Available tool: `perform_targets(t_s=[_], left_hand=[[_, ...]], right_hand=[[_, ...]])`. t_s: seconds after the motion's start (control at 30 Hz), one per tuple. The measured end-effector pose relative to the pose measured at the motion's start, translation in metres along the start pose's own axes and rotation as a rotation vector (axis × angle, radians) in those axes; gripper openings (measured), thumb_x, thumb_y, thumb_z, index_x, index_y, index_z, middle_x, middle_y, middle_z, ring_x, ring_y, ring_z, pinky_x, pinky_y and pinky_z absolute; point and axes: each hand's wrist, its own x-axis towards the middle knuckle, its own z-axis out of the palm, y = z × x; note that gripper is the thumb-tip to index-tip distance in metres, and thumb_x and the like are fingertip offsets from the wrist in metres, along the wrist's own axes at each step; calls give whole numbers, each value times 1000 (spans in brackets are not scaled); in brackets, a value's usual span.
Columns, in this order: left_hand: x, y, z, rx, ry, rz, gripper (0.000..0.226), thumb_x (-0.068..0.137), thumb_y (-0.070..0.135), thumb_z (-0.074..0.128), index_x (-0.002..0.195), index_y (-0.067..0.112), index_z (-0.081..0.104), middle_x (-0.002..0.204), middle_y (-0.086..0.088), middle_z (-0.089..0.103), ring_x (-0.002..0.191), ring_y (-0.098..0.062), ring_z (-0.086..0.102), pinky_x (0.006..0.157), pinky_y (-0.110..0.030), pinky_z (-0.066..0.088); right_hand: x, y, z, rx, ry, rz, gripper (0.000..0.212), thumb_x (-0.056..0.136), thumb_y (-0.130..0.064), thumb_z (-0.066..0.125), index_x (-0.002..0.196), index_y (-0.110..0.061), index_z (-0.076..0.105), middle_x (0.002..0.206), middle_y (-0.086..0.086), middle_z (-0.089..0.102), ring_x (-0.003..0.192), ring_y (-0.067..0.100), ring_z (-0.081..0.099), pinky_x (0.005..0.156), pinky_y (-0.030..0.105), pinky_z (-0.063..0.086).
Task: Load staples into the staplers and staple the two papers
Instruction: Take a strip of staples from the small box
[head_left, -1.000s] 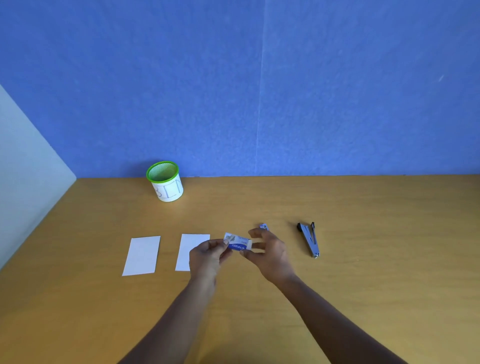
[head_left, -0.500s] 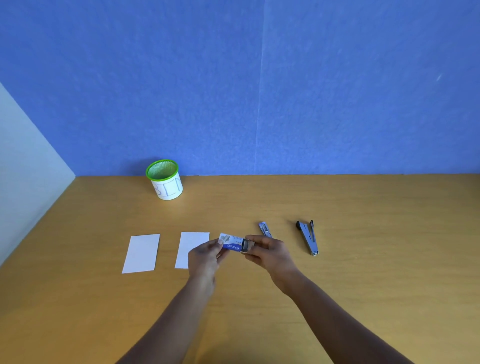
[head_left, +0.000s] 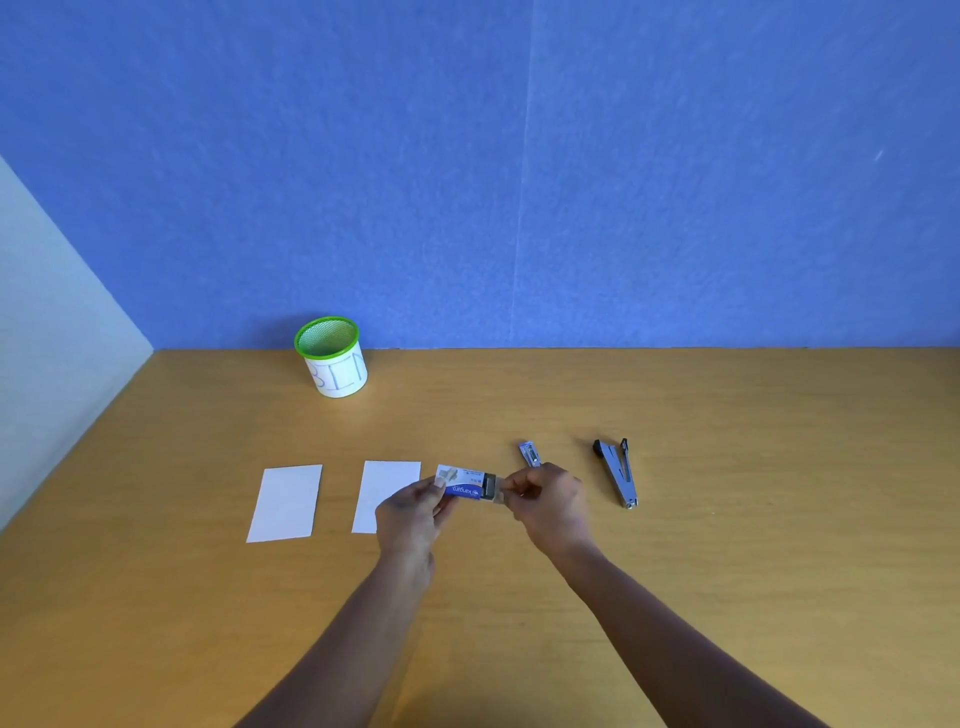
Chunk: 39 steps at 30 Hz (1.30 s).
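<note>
My left hand (head_left: 410, 512) pinches the left end of a small blue and white staple box (head_left: 461, 483), held just above the table. My right hand (head_left: 550, 506) grips the inner tray (head_left: 492, 488), which sticks out of the box's right end with dark staples showing. Behind my right hand lies a small blue stapler (head_left: 530, 454), partly hidden by my fingers. A grey and black stapler (head_left: 616, 470) lies opened up to the right. Two white papers (head_left: 287, 502) (head_left: 388, 486) lie side by side at the left; my left hand covers a corner of the right one.
A green-rimmed mesh cup (head_left: 332, 357) with a white label stands at the back left, near the blue wall. A pale side panel (head_left: 47, 332) borders the wooden table (head_left: 753, 519) on the left.
The inner tray has slid out of the box's right end, pulled by my right hand. The small blue stapler, mostly covered before, now shows behind my right hand.
</note>
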Motion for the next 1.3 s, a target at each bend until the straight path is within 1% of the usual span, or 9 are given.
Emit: perform_targets(t_s=[0.1, 0.2, 0.4, 0.6, 0.73, 0.83, 0.97, 1.13, 1.3], left_hand=[[0, -1, 0, 5, 10, -10, 15, 90, 0, 56, 101, -10, 59, 80, -12, 63, 63, -14, 66, 79, -27, 56], [-2, -3, 0, 5, 25, -28, 14, 90, 1, 56, 100, -8, 60, 86, -14, 63, 61, -13, 66, 86, -31, 50], [-5, -5, 1, -57, 31, -65, 19, 89, -3, 56, 105, -12, 59, 93, -18, 61, 72, -18, 62, 87, -33, 47], [-6, -3, 1, -81, 18, -92, 25, 88, -6, 54, 111, -16, 55, 101, -22, 59, 94, -29, 58, 88, -35, 46], [-9, -4, 3, -81, 6, -76, 23, 88, -4, 55, 109, -16, 57, 96, -21, 61, 84, -26, 61, 85, -33, 49], [-11, -7, 5, -78, -6, -58, 21, 88, -2, 57, 106, -13, 59, 93, -20, 63, 78, -20, 62, 76, -28, 56], [-12, -8, 6, -95, 8, -60, 20, 89, -2, 56, 105, -12, 60, 86, -15, 64, 81, -22, 62, 85, -31, 47], [-10, -8, 4, -86, 14, -59, 20, 89, -3, 56, 106, -13, 59, 83, -14, 63, 76, -18, 62, 77, -28, 52], [-10, -9, 4, -87, 21, -68, 22, 88, -3, 56, 108, -13, 59, 83, -13, 63, 77, -20, 61, 86, -32, 48]], right_hand=[[-1, -5, 0, -7, -28, 6, 14, 83, -8, 59, 86, -4, 72, 68, 1, 64, 72, 28, 65, 69, 33, 53], [-1, -7, 1, 3, -42, 67, 20, 84, -13, 56, 83, 1, 69, 85, 24, 68, 82, 39, 65, 58, 30, 46], [1, -10, -1, 2, -84, 117, 20, 80, -25, 69, 85, -6, 72, 59, -4, 57, 64, 17, 58, 50, 21, 40], [4, -9, -4, 9, -111, 160, 13, 81, -19, 67, 78, -7, 70, 65, 1, 60, 65, 17, 61, 42, 15, 39], [5, -9, 0, -57, -79, 168, 14, 77, -23, 68, 74, -10, 66, 58, -5, 55, 51, 10, 51, 43, 18, 38], [6, -10, 3, -128, -39, 164, 14, 74, -25, 68, 68, -15, 59, 61, -8, 52, 56, 10, 51, 47, 21, 40], [4, -12, 7, -165, -22, 114, 16, 72, -24, 68, 72, -11, 59, 68, -3, 56, 66, 16, 54, 60, 29, 48], [2, -9, 8, -178, -5, 76, 15, 73, -19, 67, 77, -6, 63, 69, -1, 57, 64, 15, 53, 59, 30, 48], [1, -6, 9, -206, 17, 47, 16, 77, -21, 66, 78, -5, 65, 76, 7, 67, 65, 15, 55, 62, 30, 49]])
